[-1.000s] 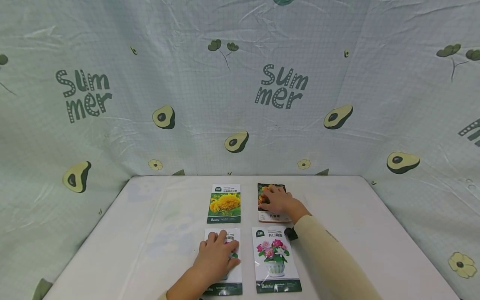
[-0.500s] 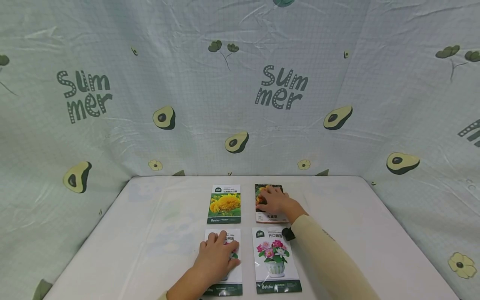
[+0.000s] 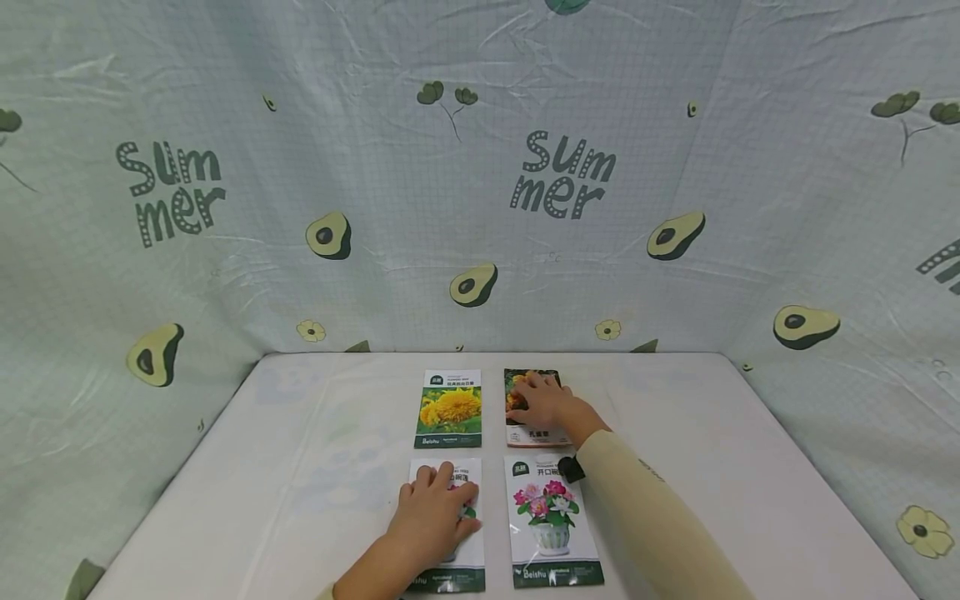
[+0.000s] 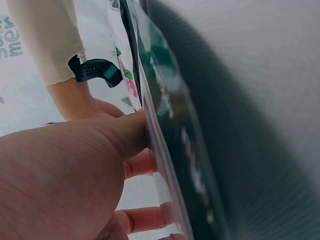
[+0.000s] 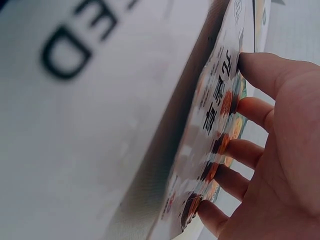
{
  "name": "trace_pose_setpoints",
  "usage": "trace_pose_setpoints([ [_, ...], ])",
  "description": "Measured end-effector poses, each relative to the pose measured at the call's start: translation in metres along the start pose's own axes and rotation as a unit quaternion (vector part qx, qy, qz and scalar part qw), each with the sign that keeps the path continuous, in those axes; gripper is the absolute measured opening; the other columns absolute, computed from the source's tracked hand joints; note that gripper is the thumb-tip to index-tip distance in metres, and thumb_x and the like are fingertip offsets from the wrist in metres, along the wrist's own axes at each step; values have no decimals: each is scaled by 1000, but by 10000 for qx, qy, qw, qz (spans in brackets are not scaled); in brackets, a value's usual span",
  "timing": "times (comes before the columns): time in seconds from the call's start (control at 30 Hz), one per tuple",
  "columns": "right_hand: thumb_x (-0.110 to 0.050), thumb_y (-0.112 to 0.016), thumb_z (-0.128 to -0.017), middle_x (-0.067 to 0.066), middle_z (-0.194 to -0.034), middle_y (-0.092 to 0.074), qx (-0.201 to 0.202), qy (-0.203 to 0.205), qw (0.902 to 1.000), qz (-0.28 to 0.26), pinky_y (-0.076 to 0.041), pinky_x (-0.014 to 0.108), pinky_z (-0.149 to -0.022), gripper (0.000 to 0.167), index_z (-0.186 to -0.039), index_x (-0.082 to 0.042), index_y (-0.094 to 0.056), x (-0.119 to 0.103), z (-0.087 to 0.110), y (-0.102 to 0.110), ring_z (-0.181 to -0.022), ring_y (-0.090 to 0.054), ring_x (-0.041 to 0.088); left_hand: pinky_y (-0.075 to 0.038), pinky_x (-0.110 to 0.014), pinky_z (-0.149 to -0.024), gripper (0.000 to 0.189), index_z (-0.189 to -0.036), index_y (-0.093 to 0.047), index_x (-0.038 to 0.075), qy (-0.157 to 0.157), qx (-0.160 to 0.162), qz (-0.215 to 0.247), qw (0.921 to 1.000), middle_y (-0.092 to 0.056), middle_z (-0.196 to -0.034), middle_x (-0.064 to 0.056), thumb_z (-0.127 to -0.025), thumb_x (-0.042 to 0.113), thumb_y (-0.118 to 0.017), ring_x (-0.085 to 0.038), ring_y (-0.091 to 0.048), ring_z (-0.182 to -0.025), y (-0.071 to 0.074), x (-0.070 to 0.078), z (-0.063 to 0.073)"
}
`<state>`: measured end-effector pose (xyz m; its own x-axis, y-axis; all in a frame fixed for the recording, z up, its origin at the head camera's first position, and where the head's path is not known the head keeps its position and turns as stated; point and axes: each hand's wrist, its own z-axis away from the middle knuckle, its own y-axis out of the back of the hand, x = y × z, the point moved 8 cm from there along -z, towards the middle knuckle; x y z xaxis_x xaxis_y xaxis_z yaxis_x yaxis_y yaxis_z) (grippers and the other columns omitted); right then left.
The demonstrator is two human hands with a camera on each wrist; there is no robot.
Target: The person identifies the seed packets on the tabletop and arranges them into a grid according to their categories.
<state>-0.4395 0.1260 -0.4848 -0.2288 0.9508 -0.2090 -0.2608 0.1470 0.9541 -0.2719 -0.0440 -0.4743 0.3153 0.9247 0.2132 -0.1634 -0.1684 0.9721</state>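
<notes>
Four flat packets would be several: in the head view, flower seed packets lie in two rows. My right hand (image 3: 546,400) rests with spread fingertips on the orange-flower seed packet (image 3: 528,437) at the back right, covering part of its picture. In the right wrist view, fingertips and thumb press on that packet's face. My left hand (image 3: 433,510) lies over the front left seed packet (image 3: 467,550), hiding much of its print; the left wrist view has the thumb and fingers against its face. At the front right is a seed packet with pink flowers in a pot (image 3: 552,533).
A yellow-flower seed packet (image 3: 450,408) lies at the back left, beside the orange-flower one. All rest on a white table (image 3: 300,483). A curtain (image 3: 405,183) printed with avocados hangs behind the table and along its sides. A black wrist device (image 3: 572,469) overlaps the front right packet.
My right hand has slid the orange-flower seed packet a little to the left, closer to the yellow-flower one. The left hand and the other packets have stayed in place.
</notes>
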Motion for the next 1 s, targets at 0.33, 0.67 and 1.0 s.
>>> trace_pose_setpoints([
  [0.33,-53,-58,-101,10,-168,-26,-68,-23,10000,-24,-25,64,-120,59,-152,-26,-48,-3,2,1,-155,-24,39,-45,-64,-92,42,-122,-71,26,4,11,-10,10000,-56,-127,-11,-88,51,-75,-37,-48,-118,0,0,0],
  [0.67,-52,-59,-101,10,-168,-26,-61,-44,9999,-78,-25,63,-120,59,-152,-25,-48,-5,1,1,-155,-25,39,-45,-64,-92,42,-122,-71,26,22,-19,12,10000,-56,-127,-12,-88,51,-75,-37,-48,-118,-2,-1,-2],
  [1.0,-54,-59,-100,10,-169,-24,-111,-60,9999,-46,-26,62,-121,59,-152,-27,-49,-7,-2,0,-155,-24,38,-45,-64,-94,43,-122,-71,26,64,-51,11,10000,-55,-127,-11,-88,51,-75,-37,-47,-119,-4,-1,-3],
])
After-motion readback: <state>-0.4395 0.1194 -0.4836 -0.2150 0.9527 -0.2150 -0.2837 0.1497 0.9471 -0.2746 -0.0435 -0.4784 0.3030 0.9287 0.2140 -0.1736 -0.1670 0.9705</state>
